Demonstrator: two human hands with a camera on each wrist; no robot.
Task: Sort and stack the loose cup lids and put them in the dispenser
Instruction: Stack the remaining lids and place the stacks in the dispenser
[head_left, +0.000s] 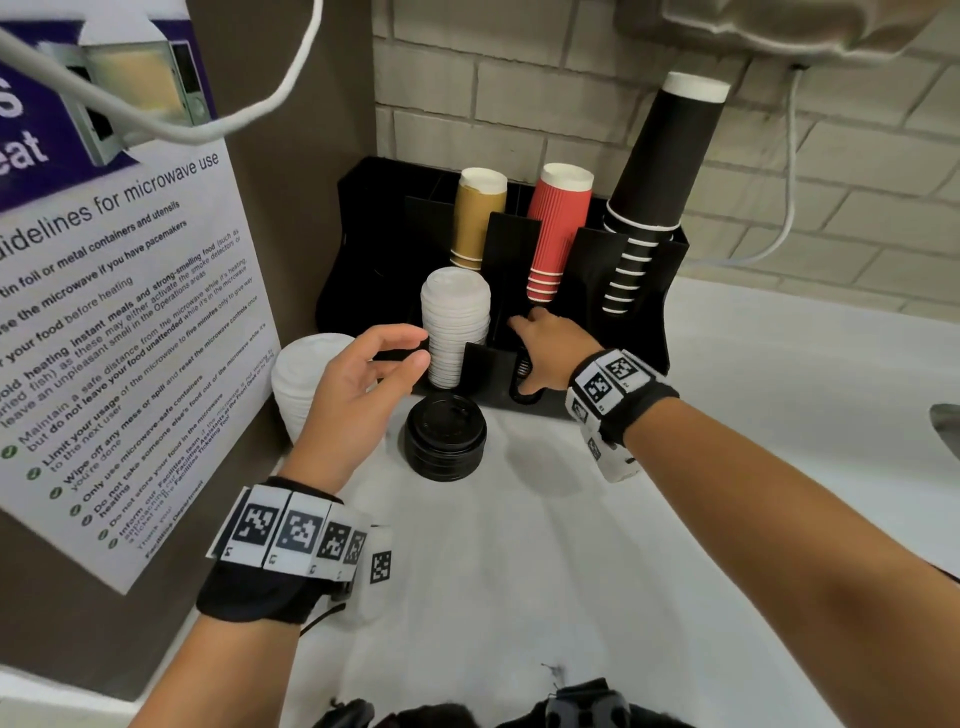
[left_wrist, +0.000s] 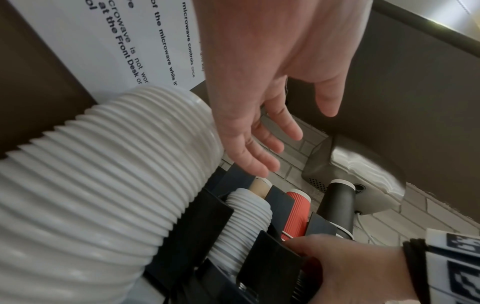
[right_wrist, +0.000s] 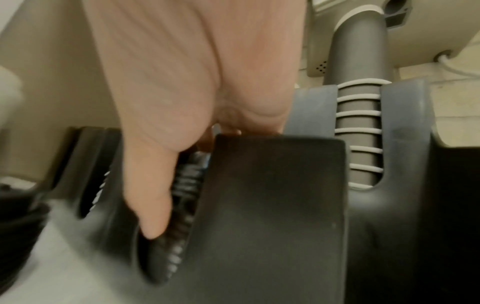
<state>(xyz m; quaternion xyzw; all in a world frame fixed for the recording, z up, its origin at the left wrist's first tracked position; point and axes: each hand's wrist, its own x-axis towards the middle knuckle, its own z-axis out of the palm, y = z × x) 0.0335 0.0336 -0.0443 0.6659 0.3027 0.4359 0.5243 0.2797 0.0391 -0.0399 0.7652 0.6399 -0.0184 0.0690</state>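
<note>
A black dispenser (head_left: 363, 249) stands at the back of the white counter. One front slot holds a tall stack of white lids (head_left: 454, 322). My left hand (head_left: 410, 347) hovers just left of that stack, fingers relaxed and holding nothing. A second white lid stack (head_left: 298, 384) stands on the counter behind that hand, large in the left wrist view (left_wrist: 103, 185). A short stack of black lids (head_left: 445, 436) sits on the counter before the dispenser. My right hand (head_left: 540, 348) reaches into the adjoining slot, thumb pressed along black lids (right_wrist: 182, 205) there and fingers curled over their top.
Gold cups (head_left: 478, 218), red cups (head_left: 558, 228) and a tall stack of black cups (head_left: 660, 166) fill the rear slots. A microwave notice (head_left: 104, 312) covers the left wall. A white cable (head_left: 789, 208) hangs at the right, and a sink edge (head_left: 945, 426) shows far right.
</note>
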